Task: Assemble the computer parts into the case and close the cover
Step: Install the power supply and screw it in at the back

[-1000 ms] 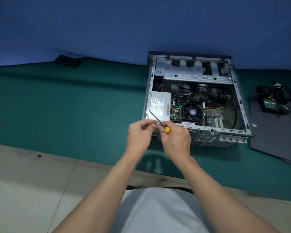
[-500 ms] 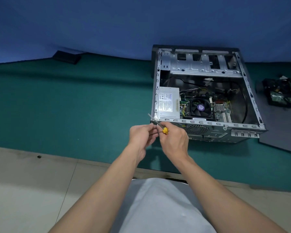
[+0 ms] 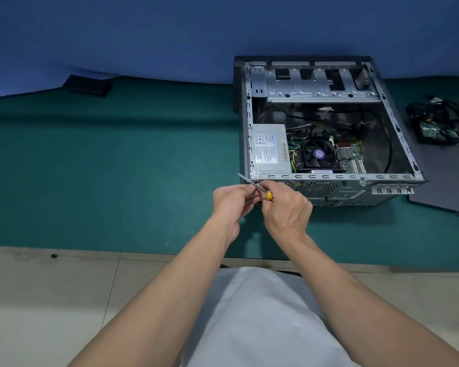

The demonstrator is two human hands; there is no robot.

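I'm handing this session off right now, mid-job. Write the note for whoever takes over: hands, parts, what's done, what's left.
Left hand: fingers curled on the shaft of the screwdriver, in front of the case's near left corner.
Right hand: grips the yellow handle.
Case: open, on the green mat.
Done: power supply and fan are inside.
Outside, to the right: a cabled drive lies on a dark panel, likely the cover.
Left: fit the drive, close the cover.
I cannot tell if either hand holds a screw.

Repair workshop: open computer case on green mat
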